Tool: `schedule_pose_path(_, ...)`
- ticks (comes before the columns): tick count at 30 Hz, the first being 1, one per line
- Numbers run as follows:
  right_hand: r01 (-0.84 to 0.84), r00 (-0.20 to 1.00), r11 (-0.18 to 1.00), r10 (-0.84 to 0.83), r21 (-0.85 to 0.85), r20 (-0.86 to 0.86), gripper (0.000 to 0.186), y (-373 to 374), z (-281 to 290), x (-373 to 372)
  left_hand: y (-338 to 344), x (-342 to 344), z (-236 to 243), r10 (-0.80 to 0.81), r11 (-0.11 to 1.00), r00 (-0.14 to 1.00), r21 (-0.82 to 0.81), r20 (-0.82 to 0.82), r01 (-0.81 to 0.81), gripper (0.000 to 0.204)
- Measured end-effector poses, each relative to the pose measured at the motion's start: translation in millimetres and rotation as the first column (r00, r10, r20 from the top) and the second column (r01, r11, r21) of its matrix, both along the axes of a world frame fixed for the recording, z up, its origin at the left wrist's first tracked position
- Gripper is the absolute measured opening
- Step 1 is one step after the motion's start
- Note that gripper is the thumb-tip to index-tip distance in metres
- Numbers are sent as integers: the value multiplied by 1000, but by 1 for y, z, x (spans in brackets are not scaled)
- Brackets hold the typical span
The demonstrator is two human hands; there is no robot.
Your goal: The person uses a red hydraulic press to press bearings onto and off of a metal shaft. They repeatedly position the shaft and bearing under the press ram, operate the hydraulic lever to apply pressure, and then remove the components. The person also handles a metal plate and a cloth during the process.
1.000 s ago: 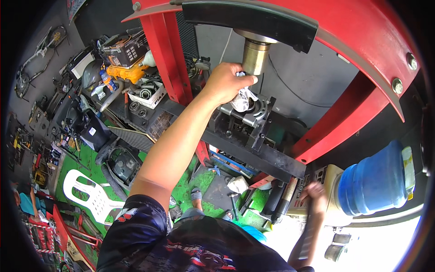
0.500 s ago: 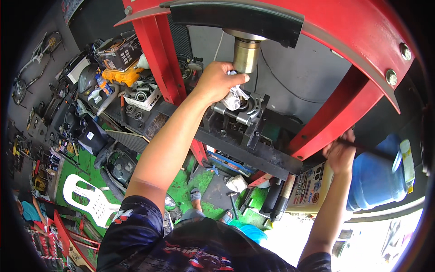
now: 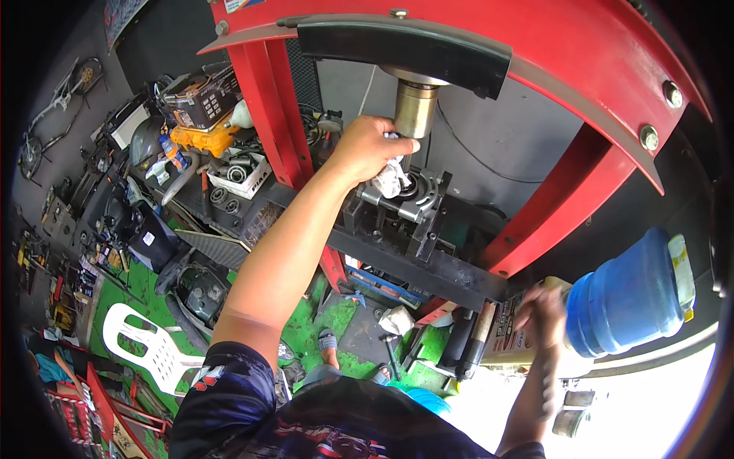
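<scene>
Right hand [image 3: 541, 310] blurred, its grip impossible to tell

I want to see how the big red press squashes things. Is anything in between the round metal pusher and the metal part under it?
Yes. The left hand holds a white rag at the tip of the ram, just above the metal part on the press bed. Hand and rag sit in that gap. The right hand is blurred, low beside the press.

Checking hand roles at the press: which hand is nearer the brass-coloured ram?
Left. The left hand is up beside the ram, fingers holding a white rag at its base. The right hand is low, blurred, by the blue barrel.
</scene>
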State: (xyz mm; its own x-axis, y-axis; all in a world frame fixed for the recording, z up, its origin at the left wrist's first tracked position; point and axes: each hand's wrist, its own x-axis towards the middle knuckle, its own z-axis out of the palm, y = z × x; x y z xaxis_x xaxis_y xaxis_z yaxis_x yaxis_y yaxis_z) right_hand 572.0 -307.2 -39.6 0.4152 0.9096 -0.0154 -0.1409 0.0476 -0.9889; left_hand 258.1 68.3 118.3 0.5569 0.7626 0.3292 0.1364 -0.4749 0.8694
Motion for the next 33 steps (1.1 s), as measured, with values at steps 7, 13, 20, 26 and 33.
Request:
schedule_pose_path(7, 176, 872, 979, -106, 104, -479, 45, 77, 110, 37, -1, 0, 5, -10, 997, 999, -73, -34, 8, 34)
schedule_pose_path(13, -69, 979, 929, 133, -364, 154, 18, -3, 22, -16, 2, -9, -2, -33, 984, 999, -171, 29, 38, 32)
schedule_pose_path(20, 93, 825, 868, 207, -488, 526, 10, -37, -113, -51, 5, -5, -1, -46, 986, 999, -161, 28, 50, 32)
schedule_pose_path(26, 54, 959, 968, 18, 246, -281, 64, 39, 71, -3, 0, -1, 7, -48, 994, 999, -103, -12, 46, 33)
schedule_pose_path(33, 99, 896, 986, -145, -131, -420, 20, 50, 106, 1, 1, -3, 8, -4, 994, 998, -105, -70, -4, 32)
